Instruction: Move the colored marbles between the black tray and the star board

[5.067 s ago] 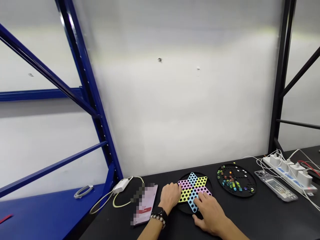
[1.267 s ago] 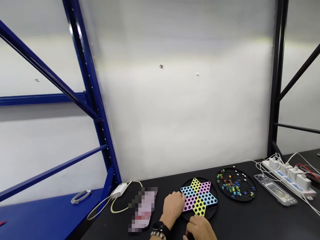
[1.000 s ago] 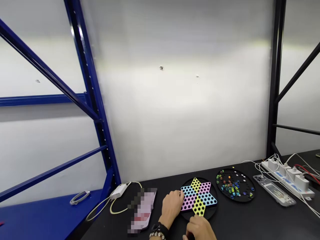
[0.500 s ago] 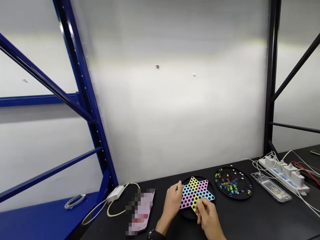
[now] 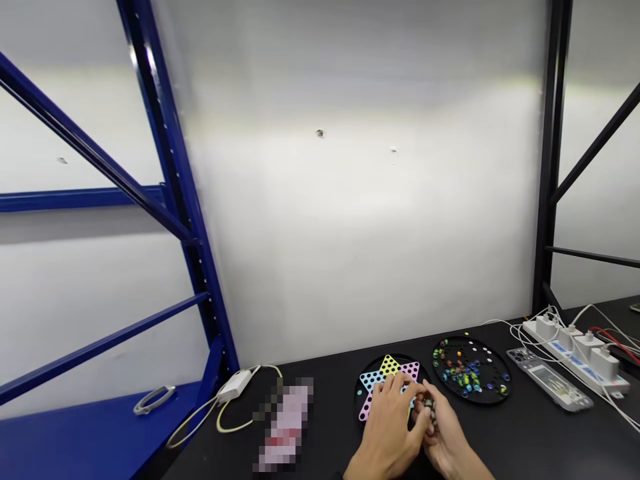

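Observation:
A round black board with a star of pink, yellow and blue perforated triangles lies near the front of the black table. Both my hands meet over its near right part. My left hand lies across the star with its fingers stretched toward my right hand. My right hand is curled beside it, fingers pinched round a few small dark glinting pieces that I cannot make out. To the right, a second round black tray holds several coloured marbles.
A phone and a white power strip with chargers and cables lie at the right. A pixelated pink object and a white charger with cable lie at the left. Blue shelving stands left, a black rack post right.
My left hand moved from the board's left edge onto the star. My right hand came up beside it and now pinches small pieces. The star was turned earlier.

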Demonstrator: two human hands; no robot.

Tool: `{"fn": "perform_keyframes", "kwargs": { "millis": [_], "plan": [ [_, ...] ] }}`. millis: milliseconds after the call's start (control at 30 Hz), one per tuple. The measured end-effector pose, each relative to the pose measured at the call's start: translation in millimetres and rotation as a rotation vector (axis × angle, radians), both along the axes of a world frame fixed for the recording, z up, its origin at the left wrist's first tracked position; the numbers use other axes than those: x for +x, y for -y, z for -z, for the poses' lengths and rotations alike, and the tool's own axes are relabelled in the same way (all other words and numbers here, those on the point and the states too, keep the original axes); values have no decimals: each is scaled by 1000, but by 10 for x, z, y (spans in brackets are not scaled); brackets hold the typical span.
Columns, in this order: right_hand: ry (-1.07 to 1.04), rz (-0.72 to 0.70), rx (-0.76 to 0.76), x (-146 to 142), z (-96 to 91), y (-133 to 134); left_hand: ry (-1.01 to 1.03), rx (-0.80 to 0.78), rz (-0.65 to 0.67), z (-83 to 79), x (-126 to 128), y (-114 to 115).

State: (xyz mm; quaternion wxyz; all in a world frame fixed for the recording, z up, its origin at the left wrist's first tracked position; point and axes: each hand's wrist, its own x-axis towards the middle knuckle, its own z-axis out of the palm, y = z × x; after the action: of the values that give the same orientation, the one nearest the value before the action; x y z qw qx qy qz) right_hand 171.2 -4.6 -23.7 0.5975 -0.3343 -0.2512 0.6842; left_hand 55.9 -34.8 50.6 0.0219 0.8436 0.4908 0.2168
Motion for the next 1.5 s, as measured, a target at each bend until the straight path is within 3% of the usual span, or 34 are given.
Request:
{"fn": "perform_keyframes", "kwargs": {
  "millis": [100, 233, 333, 467, 567, 633, 800, 900, 1133, 1367, 1500],
  "plan": [
    [326, 195, 72, 428, -75, -227, 77, -19, -87, 31, -188, -101],
    [1186, 452, 367, 1093, -34, -549, 69, -60, -250, 185, -548, -331],
    [1609, 373, 421, 1405, 115, -689, 98, -120, -312, 360, -785, -463],
    [1856, 249, 494, 1497, 240, -700, 138, -201, -316, 542, -944, -536],
    [1903, 274, 492, 1373, 155, -587, 135, -214, -263, 588, -966, -536],
    [1873, 253, 568, 1194, 52, -462, 119, -195, -189, 582, -959, -511],
    [1728, -119, 904, 576, -37, -152, 59, -153, 49, 559, -935, -383],
    [1661, -282, 961, 360, 30, -82, -5, -129, 126, 593, -919, -321],
    [1602, -323, 846, 370, -26, -18, -51, -176, 78, 654, -856, -274],
    [1601, -355, 818, 357, -138, 46, -59, -96, 97, 705, -890, -297],
    [1588, -287, 814, 414, -136, 26, -48, -91, 93, 702, -887, -296]
  ]
}}
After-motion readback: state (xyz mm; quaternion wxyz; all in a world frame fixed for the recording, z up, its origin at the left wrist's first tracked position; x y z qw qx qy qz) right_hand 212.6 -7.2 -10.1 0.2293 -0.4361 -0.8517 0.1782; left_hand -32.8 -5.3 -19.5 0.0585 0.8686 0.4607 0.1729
